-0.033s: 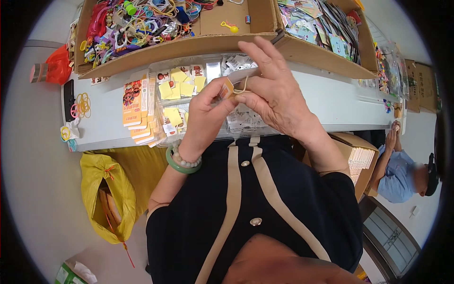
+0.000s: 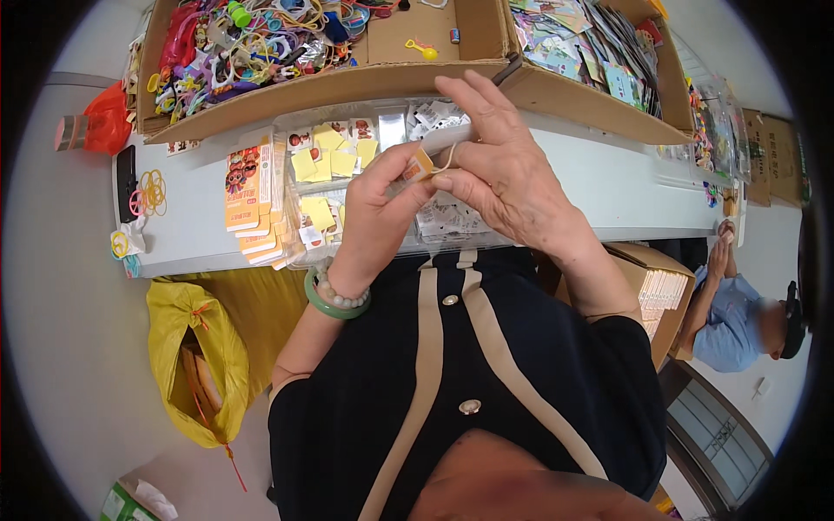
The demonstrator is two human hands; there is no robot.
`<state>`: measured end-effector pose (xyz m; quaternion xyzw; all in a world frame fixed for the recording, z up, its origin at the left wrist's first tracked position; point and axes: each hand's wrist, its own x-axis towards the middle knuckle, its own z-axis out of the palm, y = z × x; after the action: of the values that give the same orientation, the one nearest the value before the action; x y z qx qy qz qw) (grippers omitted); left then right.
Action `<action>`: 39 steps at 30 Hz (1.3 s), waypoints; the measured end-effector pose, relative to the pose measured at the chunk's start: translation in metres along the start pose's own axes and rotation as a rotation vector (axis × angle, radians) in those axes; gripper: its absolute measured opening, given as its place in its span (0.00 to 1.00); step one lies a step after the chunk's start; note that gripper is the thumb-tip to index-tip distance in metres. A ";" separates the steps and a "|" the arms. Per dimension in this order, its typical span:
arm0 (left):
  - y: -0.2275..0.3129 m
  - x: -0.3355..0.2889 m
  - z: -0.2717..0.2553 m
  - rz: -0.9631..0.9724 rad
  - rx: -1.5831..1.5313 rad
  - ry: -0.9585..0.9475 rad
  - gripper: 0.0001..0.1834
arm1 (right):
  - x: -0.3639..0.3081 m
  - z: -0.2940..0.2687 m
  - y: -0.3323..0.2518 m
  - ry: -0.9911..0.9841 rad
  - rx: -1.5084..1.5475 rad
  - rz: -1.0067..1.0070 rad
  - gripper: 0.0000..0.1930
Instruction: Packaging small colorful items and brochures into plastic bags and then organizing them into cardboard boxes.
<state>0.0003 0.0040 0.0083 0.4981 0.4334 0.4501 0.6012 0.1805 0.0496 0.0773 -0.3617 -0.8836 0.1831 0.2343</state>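
Over the table, my left hand [image 2: 382,204] is closed on a small orange-and-white card box [image 2: 418,165], thumb and fingers pressing its sides. A pale flap stands up at its far end. At the box's right end, my right hand [image 2: 512,178] pinches a thin cream cord loop [image 2: 450,158] between thumb and bent forefinger, its other fingers raised. Part of the loop is hidden by the fingers. Beneath my hands are clear trays [image 2: 295,256] with yellow paper squares [image 2: 345,164], picture cards and silvery-white packets [image 2: 452,219].
Flat orange boxes [image 2: 248,195] are stacked at left, near coloured bands [image 2: 154,193]. Behind stand cardboard boxes of trinkets [image 2: 321,91] and cards [image 2: 599,108]. A yellow sack [image 2: 165,347] lies below left. A person in blue [image 2: 730,317] sits at right, beside a carton [image 2: 643,256].
My hands hold almost the same pose; the fingers and the box have shifted only very slightly.
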 end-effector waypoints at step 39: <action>0.001 0.009 -0.011 -0.116 -0.368 0.127 0.18 | -0.030 0.041 0.071 0.082 -0.179 0.345 0.06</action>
<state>-0.0081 0.0154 0.0071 0.3247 0.4089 0.5170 0.6783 0.2161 0.0692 0.0006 -0.5344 -0.8109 0.1261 0.2022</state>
